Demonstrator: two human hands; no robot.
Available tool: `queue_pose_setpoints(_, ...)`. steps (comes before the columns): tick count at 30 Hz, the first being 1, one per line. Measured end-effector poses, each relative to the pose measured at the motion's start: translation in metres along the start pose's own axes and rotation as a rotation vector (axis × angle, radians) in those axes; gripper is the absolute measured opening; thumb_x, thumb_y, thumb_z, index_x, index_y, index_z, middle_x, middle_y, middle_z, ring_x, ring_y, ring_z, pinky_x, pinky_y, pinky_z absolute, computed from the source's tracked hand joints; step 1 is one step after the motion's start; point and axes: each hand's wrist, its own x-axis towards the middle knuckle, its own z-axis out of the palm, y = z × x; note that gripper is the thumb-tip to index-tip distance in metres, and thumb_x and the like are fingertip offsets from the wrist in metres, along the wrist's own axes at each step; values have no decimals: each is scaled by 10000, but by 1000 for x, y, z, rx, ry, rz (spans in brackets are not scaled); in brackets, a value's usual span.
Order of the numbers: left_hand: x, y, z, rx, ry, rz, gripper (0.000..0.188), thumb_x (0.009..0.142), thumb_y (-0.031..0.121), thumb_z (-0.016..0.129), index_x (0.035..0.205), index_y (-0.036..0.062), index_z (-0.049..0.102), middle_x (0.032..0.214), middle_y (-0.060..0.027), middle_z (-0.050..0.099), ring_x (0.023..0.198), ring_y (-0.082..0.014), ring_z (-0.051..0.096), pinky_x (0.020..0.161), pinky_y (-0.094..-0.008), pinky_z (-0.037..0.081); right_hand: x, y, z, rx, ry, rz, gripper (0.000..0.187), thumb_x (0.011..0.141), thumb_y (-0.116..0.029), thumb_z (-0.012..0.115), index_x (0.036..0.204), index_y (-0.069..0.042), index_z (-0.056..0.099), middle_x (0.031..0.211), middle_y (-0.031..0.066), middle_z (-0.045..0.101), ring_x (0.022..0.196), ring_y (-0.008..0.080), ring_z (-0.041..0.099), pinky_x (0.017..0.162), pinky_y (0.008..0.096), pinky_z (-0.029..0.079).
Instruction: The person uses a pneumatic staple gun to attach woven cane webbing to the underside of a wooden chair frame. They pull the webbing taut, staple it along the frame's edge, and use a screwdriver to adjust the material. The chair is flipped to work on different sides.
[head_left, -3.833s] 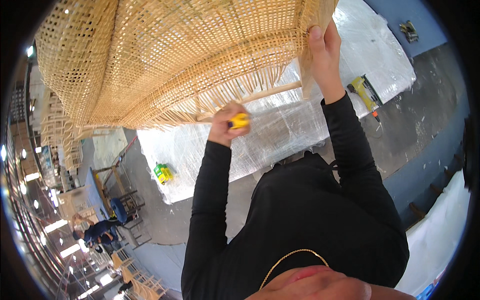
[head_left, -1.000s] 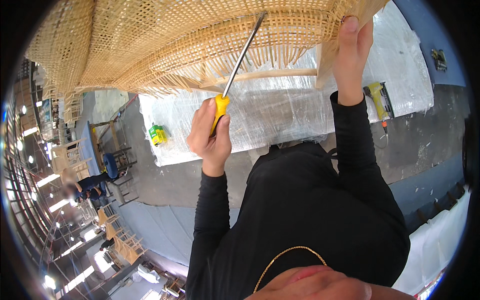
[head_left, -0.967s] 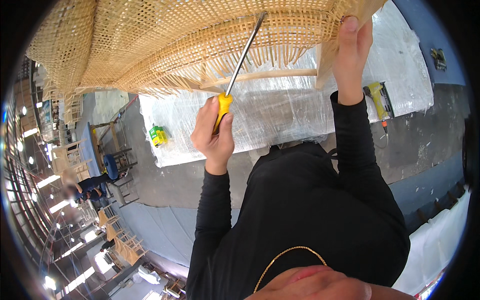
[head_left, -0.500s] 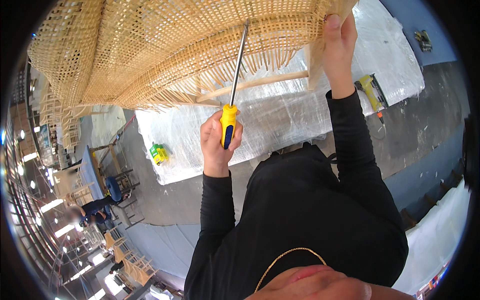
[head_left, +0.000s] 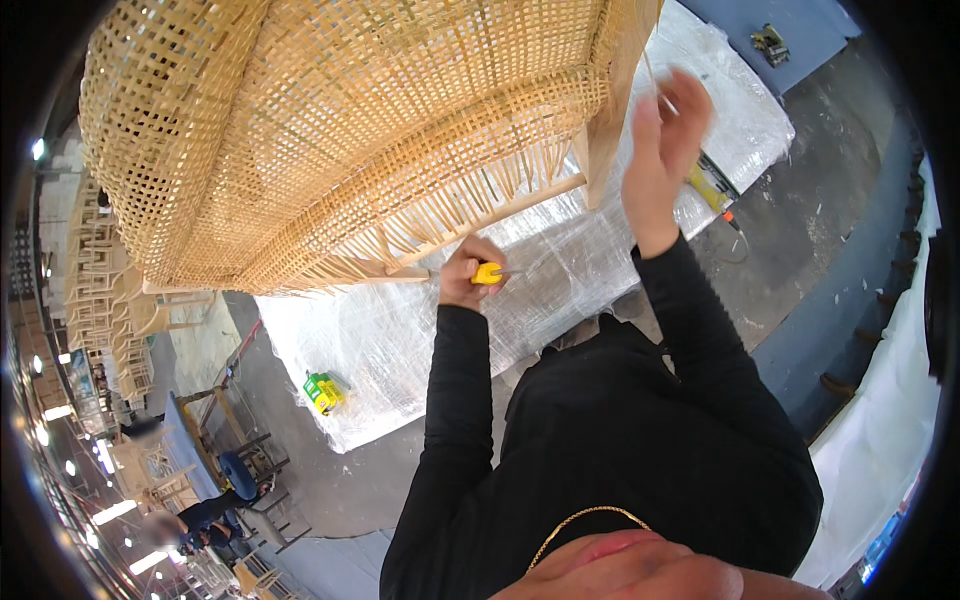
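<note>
In my left hand (head_left: 468, 275) is a screwdriver (head_left: 488, 273) with a yellow handle, its short-looking shaft pointing right, apart from the weave. Above it stands a chair-like wooden frame covered with woven cane (head_left: 400, 110), loose strand ends hanging in a fringe along its lower edge. A wooden rail (head_left: 500, 212) runs below the fringe. My right hand (head_left: 668, 150) is raised beside the frame's right wooden post (head_left: 600, 150). Its fingers are blurred but look spread, thumb apart. A thin pale line shows near its fingertips; whether it is a strand I cannot make out.
The frame stands on a plastic-wrapped surface (head_left: 400, 370). A green and yellow box (head_left: 322, 393) lies at its left, a yellow nail gun (head_left: 708, 188) at its right. Another tool (head_left: 770, 45) lies at the far right. Wooden chair frames (head_left: 110, 300) and people are at the left.
The screwdriver has come away from the weave and swung from pointing up to pointing right. My right hand has let go of the frame's corner. The view has shifted.
</note>
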Motion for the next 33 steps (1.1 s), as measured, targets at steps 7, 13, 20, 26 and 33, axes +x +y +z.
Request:
queue_pose_setpoints(7, -174, -46, 21, 446, 947, -457, 373, 993, 258, 692, 1224, -33, 720, 898, -46, 704, 665, -75, 566, 558, -225, 397, -44, -61, -16, 495, -700, 794, 315, 1010, -301, 715, 1132, -20, 644, 1036, 22, 667, 923, 91, 587, 762, 280, 461)
queue_pose_setpoints(13, -259, -78, 45, 338, 1393, -336, 337, 1014, 232, 695, 1270, 13, 707, 862, -9, 669, 626, -45, 520, 525, -198, 349, -28, -63, 29, 656, -427, 1023, 373, 1007, -439, 718, 972, -69, 682, 923, -28, 641, 801, 46, 544, 667, 252, 403)
queue_pose_setpoints(20, -280, -81, 61, 391, 1418, -330, 309, 1008, 233, 717, 1233, 22, 725, 867, -12, 676, 609, -39, 507, 509, -197, 329, -27, -65, 37, 580, -398, 659, 286, 1051, -336, 680, 983, -61, 718, 847, -54, 674, 680, 24, 554, 584, 228, 404)
queue_pose_setpoints(26, -265, -76, 61, 435, 1386, -361, 313, 1009, 247, 716, 1230, 25, 731, 879, -4, 673, 627, -39, 505, 524, -204, 337, -30, -39, 36, 583, -483, 587, 323, 1050, -340, 682, 852, -85, 676, 778, -74, 605, 660, 22, 500, 582, 233, 391)
queue_pose_setpoints(33, -249, -86, 42, 624, 1401, -460, 364, 1009, 237, 720, 1293, 10, 716, 905, -13, 703, 716, -83, 607, 593, -235, 444, -36, -27, 39, 545, -514, 627, 379, 1052, -381, 671, 801, -98, 661, 761, -72, 587, 655, 36, 483, 582, 239, 385)
